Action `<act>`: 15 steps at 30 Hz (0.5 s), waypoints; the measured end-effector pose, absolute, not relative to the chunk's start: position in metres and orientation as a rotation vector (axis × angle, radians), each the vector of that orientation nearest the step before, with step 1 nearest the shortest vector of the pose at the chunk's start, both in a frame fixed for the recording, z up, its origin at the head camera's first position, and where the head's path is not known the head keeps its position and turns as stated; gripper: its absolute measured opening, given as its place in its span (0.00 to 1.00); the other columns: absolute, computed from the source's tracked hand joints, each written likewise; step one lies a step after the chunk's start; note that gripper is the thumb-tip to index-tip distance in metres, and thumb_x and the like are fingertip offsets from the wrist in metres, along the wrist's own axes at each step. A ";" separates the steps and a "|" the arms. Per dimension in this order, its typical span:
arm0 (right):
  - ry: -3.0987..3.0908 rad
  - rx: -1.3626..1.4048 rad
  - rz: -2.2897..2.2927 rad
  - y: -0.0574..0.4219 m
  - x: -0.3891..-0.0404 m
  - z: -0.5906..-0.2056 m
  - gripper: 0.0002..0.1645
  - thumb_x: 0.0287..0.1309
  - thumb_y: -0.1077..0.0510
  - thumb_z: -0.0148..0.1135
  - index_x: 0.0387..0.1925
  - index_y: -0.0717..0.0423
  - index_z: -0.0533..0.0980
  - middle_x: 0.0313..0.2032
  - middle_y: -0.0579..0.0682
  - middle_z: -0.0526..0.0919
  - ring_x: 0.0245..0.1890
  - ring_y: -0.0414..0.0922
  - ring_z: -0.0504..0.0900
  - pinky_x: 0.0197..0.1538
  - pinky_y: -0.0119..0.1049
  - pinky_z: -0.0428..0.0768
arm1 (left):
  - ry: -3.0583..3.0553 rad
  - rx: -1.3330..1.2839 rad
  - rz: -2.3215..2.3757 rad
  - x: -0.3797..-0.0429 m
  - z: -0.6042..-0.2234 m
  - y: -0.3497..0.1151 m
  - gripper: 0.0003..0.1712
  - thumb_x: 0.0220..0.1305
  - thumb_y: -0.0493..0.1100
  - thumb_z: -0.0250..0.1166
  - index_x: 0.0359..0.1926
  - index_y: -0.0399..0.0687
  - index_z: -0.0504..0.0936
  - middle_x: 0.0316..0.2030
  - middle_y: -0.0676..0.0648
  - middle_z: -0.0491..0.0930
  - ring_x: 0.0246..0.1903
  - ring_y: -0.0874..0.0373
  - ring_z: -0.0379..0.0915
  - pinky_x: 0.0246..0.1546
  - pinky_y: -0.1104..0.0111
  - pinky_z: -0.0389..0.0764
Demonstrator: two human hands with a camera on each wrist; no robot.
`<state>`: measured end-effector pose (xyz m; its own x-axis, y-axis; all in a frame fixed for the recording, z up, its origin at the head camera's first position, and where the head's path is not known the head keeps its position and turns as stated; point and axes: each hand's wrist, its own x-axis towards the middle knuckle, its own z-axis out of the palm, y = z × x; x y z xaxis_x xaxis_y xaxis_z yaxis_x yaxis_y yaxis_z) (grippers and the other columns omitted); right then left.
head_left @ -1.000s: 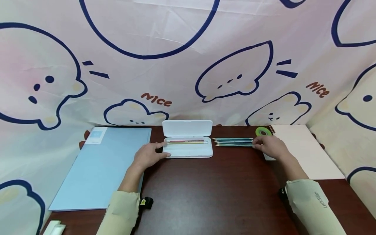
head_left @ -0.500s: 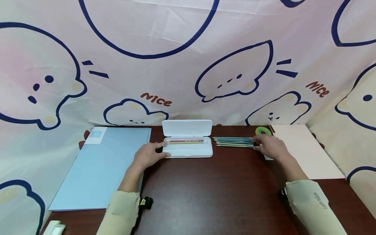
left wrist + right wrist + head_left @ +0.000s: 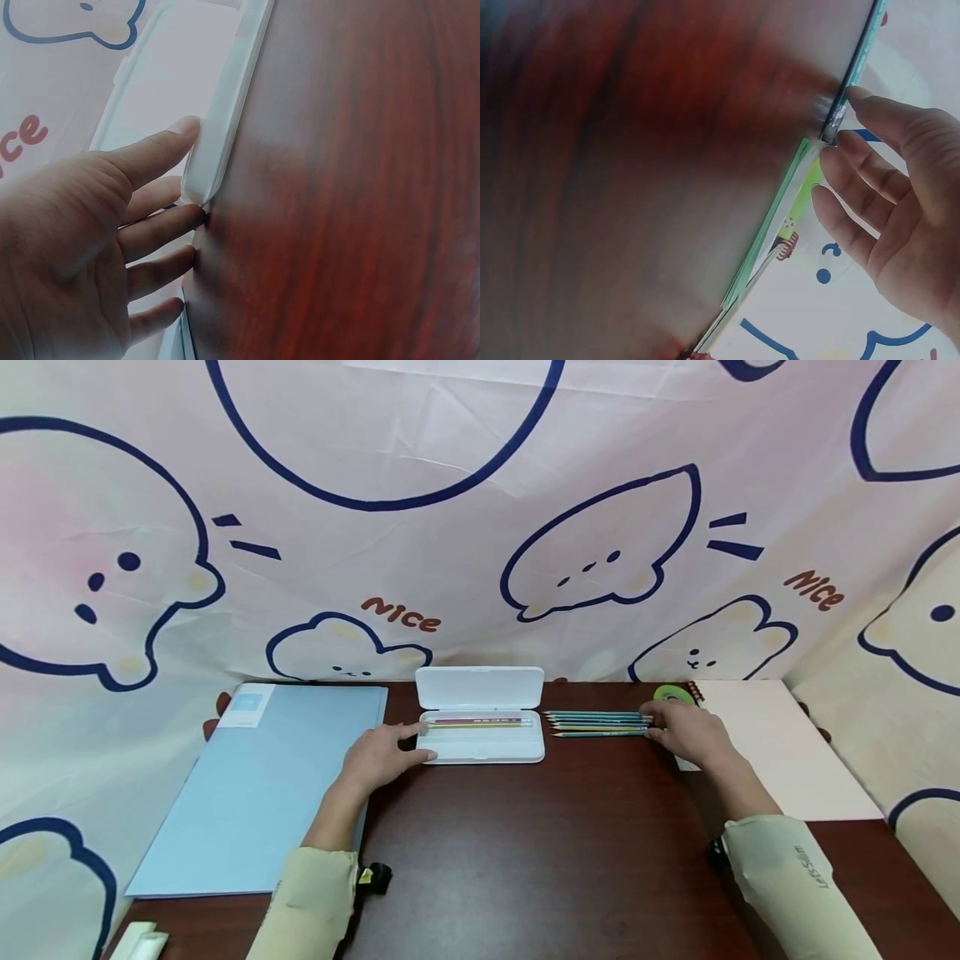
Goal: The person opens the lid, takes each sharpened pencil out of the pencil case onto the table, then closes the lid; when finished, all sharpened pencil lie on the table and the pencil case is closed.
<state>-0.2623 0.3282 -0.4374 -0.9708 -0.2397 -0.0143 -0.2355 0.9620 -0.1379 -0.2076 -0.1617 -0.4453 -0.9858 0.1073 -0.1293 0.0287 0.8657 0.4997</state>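
A white pencil case point(image 3: 480, 752) lies with its lid raised at the back of the dark wooden table point(image 3: 540, 860), a few pencils inside along its far side. My left hand point(image 3: 378, 758) touches the case's left end, thumb on the near rim and index finger at the far corner. The other fingers reach loosely past its end in the left wrist view. Right of the case lies a row of several green pencils point(image 3: 596, 717), points toward the case. My right hand point(image 3: 690, 731) holds their blunt ends between thumb and fingers. The nearest pencil point(image 3: 862, 52) runs by my thumb.
A large blue folder point(image 3: 277, 793) lies left of the case, two white pieces point(image 3: 141, 941) at the table's front left. Right stand a pale spiral-bound pad point(image 3: 780, 752) and a green ring-shaped roll point(image 3: 672, 692). A patterned cloth point(image 3: 465, 560) hangs behind.
The pencils have spread a little, the nearest one standing slightly apart toward the front. My right thumb and fingers are a bit wider apart. The left hand and the case have stayed put.
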 end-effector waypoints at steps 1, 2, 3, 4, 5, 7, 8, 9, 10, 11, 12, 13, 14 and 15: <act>3.087 -0.375 -0.236 0.327 -0.262 -0.436 0.21 0.64 0.53 0.67 0.57 0.51 0.80 0.43 0.55 0.86 0.45 0.53 0.83 0.42 0.58 0.81 | 2.887 0.105 0.770 -0.208 -0.445 -0.162 0.38 0.61 0.64 0.69 0.70 0.60 0.74 0.67 0.37 0.75 0.62 0.38 0.74 0.42 0.56 0.79; 3.091 -0.377 -0.267 0.325 -0.261 -0.435 0.21 0.64 0.53 0.66 0.57 0.51 0.81 0.42 0.55 0.86 0.44 0.53 0.82 0.41 0.57 0.81 | 2.887 0.106 0.770 -0.208 -0.445 -0.162 0.38 0.61 0.64 0.69 0.70 0.60 0.74 0.67 0.37 0.75 0.62 0.39 0.74 0.41 0.57 0.79; 3.095 -0.379 -0.306 0.323 -0.260 -0.434 0.20 0.64 0.53 0.66 0.57 0.52 0.81 0.42 0.55 0.86 0.43 0.52 0.82 0.41 0.56 0.81 | 2.888 0.107 0.771 -0.208 -0.445 -0.162 0.38 0.61 0.64 0.70 0.70 0.60 0.74 0.67 0.37 0.75 0.61 0.39 0.74 0.40 0.58 0.78; 3.101 -0.382 -0.339 0.321 -0.260 -0.432 0.20 0.65 0.53 0.66 0.57 0.53 0.81 0.42 0.55 0.87 0.42 0.52 0.83 0.42 0.55 0.82 | 2.887 0.106 0.773 -0.209 -0.445 -0.162 0.38 0.61 0.64 0.70 0.70 0.60 0.74 0.67 0.37 0.75 0.61 0.39 0.75 0.40 0.58 0.78; 3.105 -0.390 -0.376 0.318 -0.260 -0.431 0.20 0.65 0.53 0.66 0.57 0.53 0.81 0.42 0.55 0.87 0.42 0.52 0.83 0.42 0.55 0.82 | 2.887 0.106 0.773 -0.209 -0.445 -0.162 0.38 0.61 0.64 0.70 0.70 0.60 0.75 0.67 0.37 0.75 0.60 0.39 0.75 0.39 0.59 0.78; 3.109 -0.399 -0.439 0.311 -0.260 -0.430 0.20 0.66 0.52 0.65 0.57 0.53 0.81 0.44 0.56 0.87 0.43 0.53 0.83 0.44 0.54 0.82 | 2.886 0.100 0.775 -0.209 -0.445 -0.162 0.38 0.61 0.64 0.70 0.70 0.60 0.75 0.67 0.37 0.75 0.61 0.40 0.75 0.39 0.59 0.78; 3.111 -0.409 -0.467 0.307 -0.260 -0.429 0.19 0.67 0.52 0.65 0.57 0.53 0.81 0.45 0.57 0.87 0.43 0.53 0.83 0.45 0.54 0.82 | 2.884 0.098 0.776 -0.208 -0.445 -0.162 0.38 0.61 0.64 0.70 0.70 0.60 0.75 0.67 0.37 0.75 0.61 0.39 0.74 0.40 0.58 0.78; 3.112 -0.417 -0.494 0.304 -0.260 -0.428 0.19 0.67 0.52 0.65 0.57 0.53 0.82 0.47 0.57 0.88 0.44 0.54 0.84 0.46 0.55 0.82 | 2.883 0.097 0.776 -0.208 -0.445 -0.162 0.38 0.61 0.64 0.70 0.70 0.60 0.75 0.67 0.37 0.75 0.61 0.39 0.74 0.40 0.58 0.78; 3.114 -0.422 -0.515 0.300 -0.261 -0.428 0.19 0.67 0.52 0.65 0.56 0.52 0.82 0.48 0.57 0.88 0.45 0.54 0.84 0.47 0.55 0.82 | 2.883 0.097 0.776 -0.208 -0.445 -0.162 0.38 0.61 0.64 0.70 0.70 0.60 0.75 0.67 0.37 0.75 0.61 0.39 0.74 0.41 0.57 0.79; 3.112 -0.429 -0.541 0.296 -0.261 -0.428 0.19 0.67 0.51 0.65 0.56 0.52 0.82 0.49 0.57 0.88 0.46 0.55 0.84 0.47 0.55 0.82 | 2.883 0.098 0.774 -0.208 -0.445 -0.161 0.38 0.61 0.64 0.70 0.70 0.60 0.75 0.67 0.37 0.75 0.62 0.39 0.74 0.42 0.57 0.79; 3.104 -0.435 -0.571 0.293 -0.262 -0.428 0.19 0.68 0.51 0.64 0.56 0.52 0.82 0.50 0.57 0.87 0.46 0.55 0.85 0.48 0.55 0.82 | 2.883 0.097 0.775 -0.207 -0.445 -0.161 0.38 0.61 0.64 0.70 0.70 0.60 0.75 0.67 0.37 0.75 0.62 0.39 0.74 0.41 0.57 0.79; 3.094 -0.448 -0.600 0.289 -0.263 -0.427 0.19 0.68 0.51 0.64 0.57 0.52 0.82 0.50 0.57 0.87 0.47 0.55 0.85 0.49 0.56 0.82 | 2.883 0.097 0.778 -0.207 -0.444 -0.161 0.38 0.61 0.63 0.70 0.70 0.60 0.75 0.67 0.37 0.75 0.62 0.38 0.74 0.41 0.57 0.79; 3.082 -0.457 -0.628 0.285 -0.263 -0.427 0.19 0.69 0.51 0.64 0.57 0.52 0.81 0.51 0.57 0.87 0.47 0.55 0.85 0.50 0.56 0.82 | 2.884 0.097 0.777 -0.207 -0.444 -0.161 0.38 0.61 0.63 0.70 0.70 0.60 0.75 0.67 0.37 0.75 0.62 0.38 0.74 0.41 0.57 0.79; 3.073 -0.463 -0.656 0.281 -0.264 -0.427 0.19 0.69 0.51 0.63 0.57 0.51 0.81 0.52 0.56 0.87 0.48 0.55 0.84 0.51 0.56 0.82 | 2.886 0.099 0.778 -0.207 -0.444 -0.161 0.38 0.61 0.63 0.70 0.70 0.60 0.75 0.67 0.37 0.75 0.62 0.38 0.74 0.41 0.57 0.79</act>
<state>-0.2639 0.2811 -0.4274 -0.9570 -0.2747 0.0933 -0.2889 0.8722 -0.3947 -0.2068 -0.1608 -0.4441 -0.9865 0.1025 -0.1279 0.0244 0.8633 0.5042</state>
